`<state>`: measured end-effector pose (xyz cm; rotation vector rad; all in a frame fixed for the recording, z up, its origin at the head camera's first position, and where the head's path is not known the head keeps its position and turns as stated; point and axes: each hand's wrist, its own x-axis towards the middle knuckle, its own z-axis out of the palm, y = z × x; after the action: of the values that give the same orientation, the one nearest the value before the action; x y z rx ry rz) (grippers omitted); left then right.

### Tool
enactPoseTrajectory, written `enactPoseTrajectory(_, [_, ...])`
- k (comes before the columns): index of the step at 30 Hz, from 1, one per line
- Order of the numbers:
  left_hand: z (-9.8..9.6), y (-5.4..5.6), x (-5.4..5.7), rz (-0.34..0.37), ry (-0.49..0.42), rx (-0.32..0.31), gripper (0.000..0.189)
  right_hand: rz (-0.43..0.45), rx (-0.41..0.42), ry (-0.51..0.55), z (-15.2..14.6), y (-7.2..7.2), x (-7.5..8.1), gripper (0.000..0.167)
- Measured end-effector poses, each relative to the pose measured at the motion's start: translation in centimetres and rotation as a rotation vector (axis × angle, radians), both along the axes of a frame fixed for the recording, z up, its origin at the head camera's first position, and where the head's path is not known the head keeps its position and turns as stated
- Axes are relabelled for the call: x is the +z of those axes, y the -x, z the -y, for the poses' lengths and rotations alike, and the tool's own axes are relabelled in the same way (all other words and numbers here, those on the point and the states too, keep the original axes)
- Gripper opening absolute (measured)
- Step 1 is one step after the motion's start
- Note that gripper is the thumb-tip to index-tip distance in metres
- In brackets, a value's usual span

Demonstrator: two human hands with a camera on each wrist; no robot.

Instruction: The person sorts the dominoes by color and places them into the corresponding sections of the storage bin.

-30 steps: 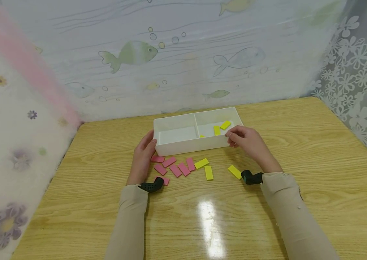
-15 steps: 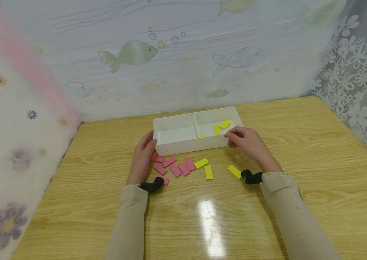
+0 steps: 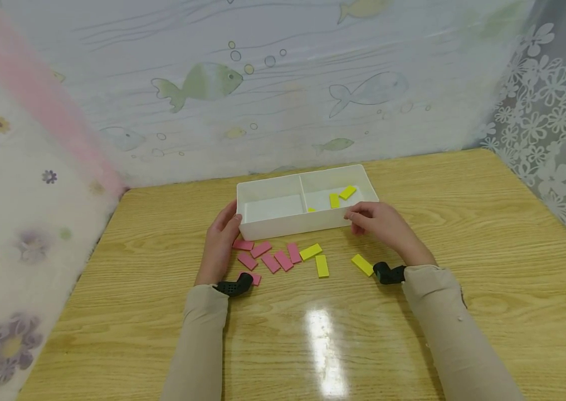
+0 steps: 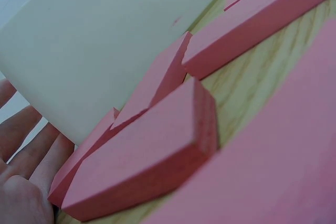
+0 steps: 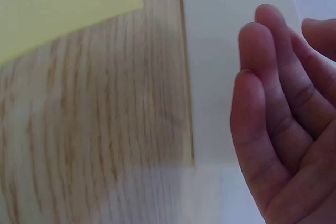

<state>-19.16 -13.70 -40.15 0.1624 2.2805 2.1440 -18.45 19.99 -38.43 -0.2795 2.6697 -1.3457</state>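
Note:
In the head view, a white two-compartment box point(image 3: 288, 225) stands on the table. My left hand point(image 3: 219, 239) rests against its left end, thumb at the front corner; the left wrist view shows these fingers point(image 4: 26, 135) fairly straight. At the box's front right side is my right hand point(image 3: 375, 220), its fingers point(image 5: 249, 114) loosely bent with nothing visible between them. Yellow tiles point(image 3: 347, 192) lie in the right compartment; the left one shows bare. Several pink tiles point(image 3: 270, 263) lie before the box near my left hand. A yellow tile point(image 3: 322, 266) lies among others to their right.
Behind the wooden table point(image 3: 137, 312) rises a wall point(image 3: 283, 111) with painted fish. A lace-patterned curtain point(image 3: 559, 128) hangs at the right. One yellow tile point(image 3: 361, 265) lies close to the right wrist camera point(image 3: 388, 273).
My right hand has shifted slightly down and left along the box's front, its fingertips now a little lower. The left hand, box and tiles look unmoved.

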Motion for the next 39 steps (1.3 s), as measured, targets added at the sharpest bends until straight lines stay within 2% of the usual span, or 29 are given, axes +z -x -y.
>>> enactPoseTrajectory(10, [0.0, 0.0, -0.1, -0.001, 0.008, -0.001, 0.058, 0.024, 0.083, -0.076, 0.0, 0.1, -0.3, 0.028])
enactPoseTrajectory(19, [0.1, 0.1, -0.3, -0.016, -0.009, -0.005, 0.044, 0.087, 0.157, -0.062, 0.0, 0.1, -0.6, 0.024])
enactPoseTrajectory(28, [0.1, 0.2, -0.2, -0.015, -0.01, -0.011, 0.053, 0.131, 0.162, -0.083, 0.0, 0.1, -0.8, 0.026])
enactPoseTrajectory(39, [0.0, 0.1, -0.2, 0.002, 0.004, 0.0, 0.054, 0.125, 0.169, -0.096, 0.0, 0.3, -1.1, 0.025])
